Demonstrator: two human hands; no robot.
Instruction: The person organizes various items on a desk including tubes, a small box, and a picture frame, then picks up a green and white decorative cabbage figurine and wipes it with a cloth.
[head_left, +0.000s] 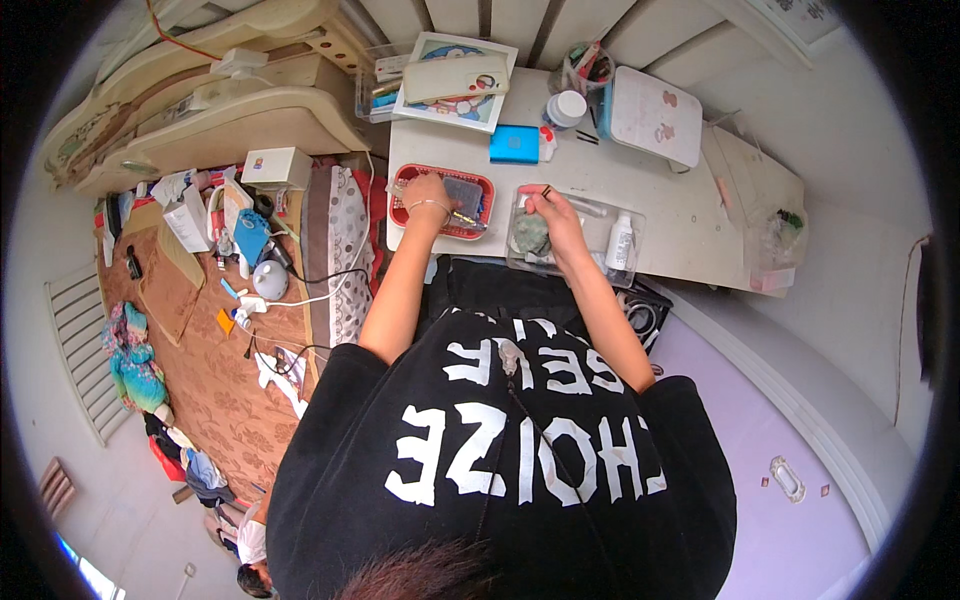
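Observation:
On the white desk before me, a red plastic basket (491, 196) holds a translucent case (463, 196) and other small items. My left hand (426, 193) reaches into the basket's left part; its fingertips are hidden, so its grasp cannot be told. A clear plastic tray (640, 247) stands to the right of the basket. My right hand (553, 214) is over the tray's left side, beside a grey-green crumpled lump (531, 234); whether the fingers grip it is unclear. A white bottle (619, 241) lies in the tray's right part.
Behind the basket lie a blue box (514, 144) and a picture board (493, 114) with a phone (454, 78) on it. A white jar (565, 109), a pen cup (582, 67) and a small white folding table (654, 116) stand farther back. A cluttered bed (225, 420) is at left; a person (253, 544) is beyond.

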